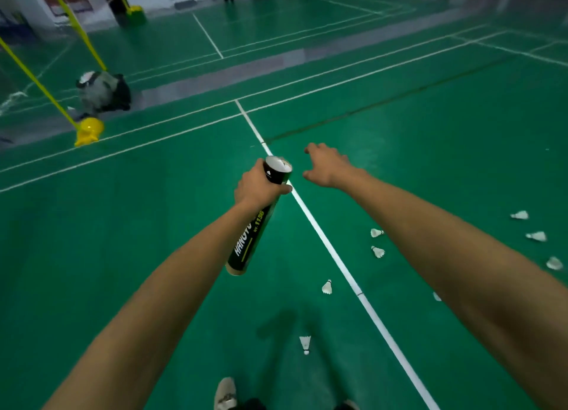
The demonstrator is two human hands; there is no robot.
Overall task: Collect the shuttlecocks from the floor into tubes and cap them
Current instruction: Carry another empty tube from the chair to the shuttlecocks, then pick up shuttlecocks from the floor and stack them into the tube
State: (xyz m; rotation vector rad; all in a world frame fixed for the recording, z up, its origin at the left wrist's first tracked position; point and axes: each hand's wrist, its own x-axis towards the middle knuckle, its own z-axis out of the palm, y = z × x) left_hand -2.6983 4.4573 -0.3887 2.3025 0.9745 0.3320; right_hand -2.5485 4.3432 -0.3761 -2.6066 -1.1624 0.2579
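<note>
Your left hand (256,185) grips a dark tube (249,240) near its far end, with fingers and thumb wrapped round it. It holds the tube in the air, slanting up and away from you over the green floor (153,225). The tube's far end looks pale at the rim, but you cannot tell whether it is capped. Your right hand (327,166) reaches out just beside that end without touching it, fingers spread and loosely bent, holding nothing. A white line (338,257) runs along the floor beneath the tube's far end and on between your arms. The shuttlecocks lie scattered on the floor below you. One shuttlecock (305,344) is near your shoe (226,392), and a second (327,287) lies left of the line. A pair (377,242) lies close together just right of the line, beside your right forearm. Three more shuttlecocks (536,236) lie well apart from these, out past your right arm, and another one (436,296) shows partly at that arm's edge. Far off to the left, a yellow post base (89,131) stands by the court's edge with a bag (103,91) behind it.
</note>
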